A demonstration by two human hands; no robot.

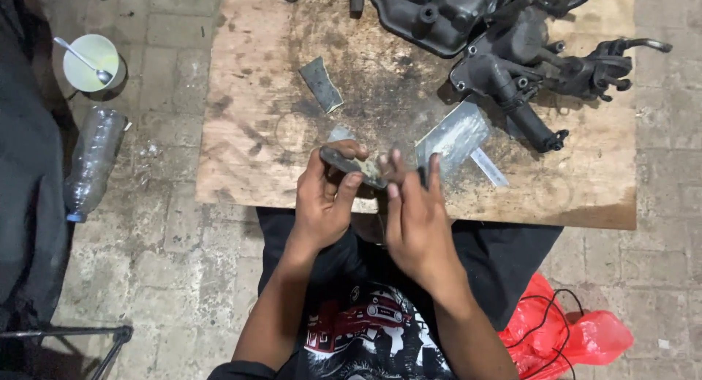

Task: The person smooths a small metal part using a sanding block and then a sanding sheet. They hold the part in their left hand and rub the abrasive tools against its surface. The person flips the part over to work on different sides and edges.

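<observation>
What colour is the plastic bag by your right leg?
Red plastic bag, with a black cable across it; head view.

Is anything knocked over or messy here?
Yes. A clear plastic bottle lies on its side on the paving beside the stained wooden board. The left hand grips a flat dark piece.

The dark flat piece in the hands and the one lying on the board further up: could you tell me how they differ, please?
The held piece is gripped by the left hand, with the right hand touching its end; the loose piece lies alone on the wooden board. The held piece lies nearly level across the picture; the loose piece lies steeply slanted. Both are dark, flat and grimy.
</observation>
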